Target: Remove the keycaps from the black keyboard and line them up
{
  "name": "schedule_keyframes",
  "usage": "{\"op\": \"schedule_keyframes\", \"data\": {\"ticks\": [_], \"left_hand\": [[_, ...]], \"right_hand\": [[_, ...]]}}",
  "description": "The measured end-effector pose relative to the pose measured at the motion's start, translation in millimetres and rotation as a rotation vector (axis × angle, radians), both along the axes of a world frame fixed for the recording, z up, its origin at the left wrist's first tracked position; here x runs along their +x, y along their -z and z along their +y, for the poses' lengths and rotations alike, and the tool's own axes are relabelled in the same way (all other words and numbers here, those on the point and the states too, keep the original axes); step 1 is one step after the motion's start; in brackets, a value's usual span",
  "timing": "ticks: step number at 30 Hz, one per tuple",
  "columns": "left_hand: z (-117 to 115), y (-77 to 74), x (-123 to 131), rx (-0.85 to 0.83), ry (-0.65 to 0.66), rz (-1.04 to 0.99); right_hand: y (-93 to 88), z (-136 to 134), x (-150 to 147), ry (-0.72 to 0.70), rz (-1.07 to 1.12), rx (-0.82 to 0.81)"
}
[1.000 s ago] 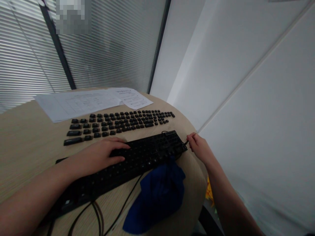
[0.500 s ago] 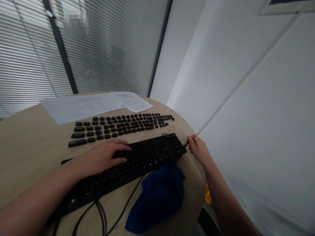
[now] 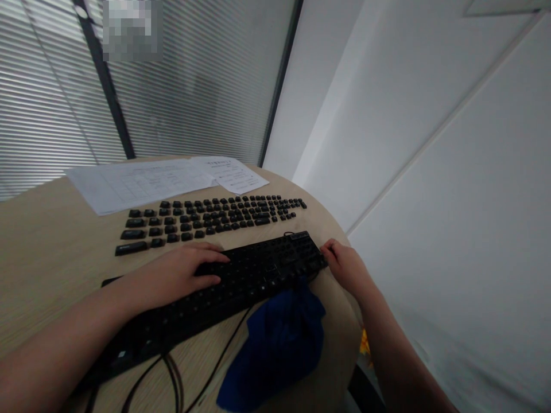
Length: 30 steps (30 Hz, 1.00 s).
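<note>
A black keyboard (image 3: 253,269) lies at a slant across the table, many of its keys off and set out behind it. My left hand (image 3: 189,269) rests on its middle, fingers stretched over the surface and holding nothing. At the keyboard's right end, my right hand (image 3: 342,261) is closed in a pinch, with its fingertips against the corner. They grip a thin dark tool, mostly hidden by the fingers now. Loose black keycaps (image 3: 232,216) stand in rows behind the keyboard. A crumpled blue cloth (image 3: 275,350) lies in front of it.
Printed paper sheets (image 3: 146,180) lie at the back of the round wooden table (image 3: 38,241). A black cable (image 3: 219,358) loops in front of the keyboard. The white wall (image 3: 451,218) stands close on the right, and a glass partition with blinds (image 3: 193,86) behind.
My right hand has moved slightly left and in, so its fingers now meet the keyboard's right end and cover the thin tool. My left hand stays in place.
</note>
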<state>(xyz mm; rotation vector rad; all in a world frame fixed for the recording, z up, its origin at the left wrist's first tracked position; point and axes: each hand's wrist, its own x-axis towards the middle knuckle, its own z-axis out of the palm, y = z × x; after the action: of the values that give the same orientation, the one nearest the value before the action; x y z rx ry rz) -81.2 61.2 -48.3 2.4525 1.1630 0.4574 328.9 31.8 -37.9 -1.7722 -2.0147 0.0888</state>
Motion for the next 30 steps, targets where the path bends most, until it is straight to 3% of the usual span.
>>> {"op": "schedule_keyframes", "data": {"ticks": [10, 19, 25, 30], "left_hand": [[0.1, -1.1, -0.1, -0.003, 0.008, 0.020], [0.3, 0.4, -0.9, -0.008, 0.008, 0.033], [0.2, 1.3, 1.0, -0.003, 0.001, 0.036], [-11.0, -4.8, 8.9, 0.092, -0.047, 0.098]], "right_hand": [[5.4, 7.4, 12.6, 0.122, 0.204, 0.103], [32.9, 3.2, 10.2, 0.206, 0.375, 0.318], [42.7, 4.8, 15.4, 0.228, 0.449, 0.344], [38.4, 2.9, 10.9, 0.208, 0.413, 0.321]]}}
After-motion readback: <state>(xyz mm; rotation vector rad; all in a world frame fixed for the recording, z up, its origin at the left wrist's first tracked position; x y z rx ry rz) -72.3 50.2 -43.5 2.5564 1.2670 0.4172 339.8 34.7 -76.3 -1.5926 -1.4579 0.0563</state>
